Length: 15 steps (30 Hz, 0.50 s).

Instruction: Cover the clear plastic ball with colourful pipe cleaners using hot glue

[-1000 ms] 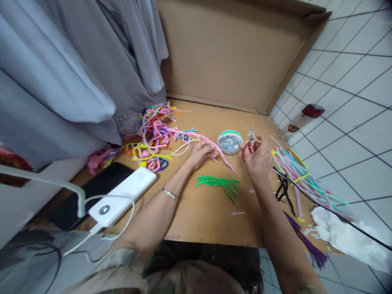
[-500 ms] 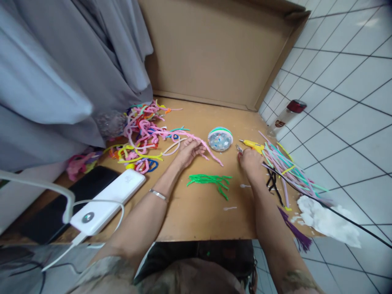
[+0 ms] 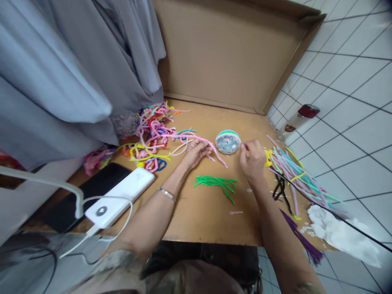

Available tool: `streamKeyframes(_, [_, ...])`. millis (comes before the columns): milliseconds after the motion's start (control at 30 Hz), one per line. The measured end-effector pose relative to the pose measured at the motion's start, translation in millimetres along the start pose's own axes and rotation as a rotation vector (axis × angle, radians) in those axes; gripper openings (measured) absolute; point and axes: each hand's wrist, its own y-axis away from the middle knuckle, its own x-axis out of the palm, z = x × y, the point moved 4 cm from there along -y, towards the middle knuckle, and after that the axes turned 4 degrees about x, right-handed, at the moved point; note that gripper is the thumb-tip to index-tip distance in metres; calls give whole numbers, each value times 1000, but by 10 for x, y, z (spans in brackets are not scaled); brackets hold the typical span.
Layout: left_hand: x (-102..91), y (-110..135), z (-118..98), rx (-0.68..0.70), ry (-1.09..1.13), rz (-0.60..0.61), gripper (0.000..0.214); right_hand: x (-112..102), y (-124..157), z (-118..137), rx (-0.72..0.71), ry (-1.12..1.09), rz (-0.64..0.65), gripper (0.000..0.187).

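My left hand [image 3: 196, 152] lies on the cardboard table [image 3: 199, 212], its fingers curled round a long pink pipe cleaner [image 3: 217, 154] that runs right toward a round clear container [image 3: 228, 141] of small bits. My right hand [image 3: 252, 160] sits just right of that container, fingers pinched together; what they hold is hidden. A yellow tool [image 3: 268, 157] lies against its right side. A green bunch of pipe cleaners [image 3: 216, 182] lies between my hands, nearer me.
A tangled heap of coloured pipe cleaners [image 3: 153, 132] lies at the left, a straight bundle [image 3: 295, 173] at the right. A white power bank [image 3: 121, 196], black phone [image 3: 92, 190], bottle [image 3: 296, 121], white wadding [image 3: 337, 233], grey cloth [image 3: 61, 69] and cardboard back wall [image 3: 226, 53] surround the table.
My right hand held a red-handled tool up a second ago, lowered to the table by the yellow tool, and now sits by the round container without it. My left hand stayed put.
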Motion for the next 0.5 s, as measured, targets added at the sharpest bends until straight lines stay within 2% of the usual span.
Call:
streamKeyframes(67, [-1, -7, 4, -6, 10, 5, 22, 117, 60, 285, -173, -219, 96, 32])
streamKeyframes(100, [-2, -12, 4, -9, 18, 13, 22, 197, 87, 400, -201, -282, 153, 33])
streamKeyframes(133, [-5, -18, 3, -10, 30, 23, 21, 281, 105, 485, -182, -313, 195, 35])
streamKeyframes(200, [-15, -30, -4, -4, 73, 28, 20, 447, 126, 571, -53, -296, 276, 34])
streamKeyframes(300, [-44, -39, -13, 4, 178, -37, 18, 601, 166, 588, 123, -146, 355, 35])
streamKeyframes(400, [-52, -30, 1, -17, 268, -109, 20, 642, 215, 615, 141, -60, 388, 37])
streamKeyframes(500, [-39, -13, 13, -38, 327, -123, 23, 649, 258, 653, 136, -55, 392, 36])
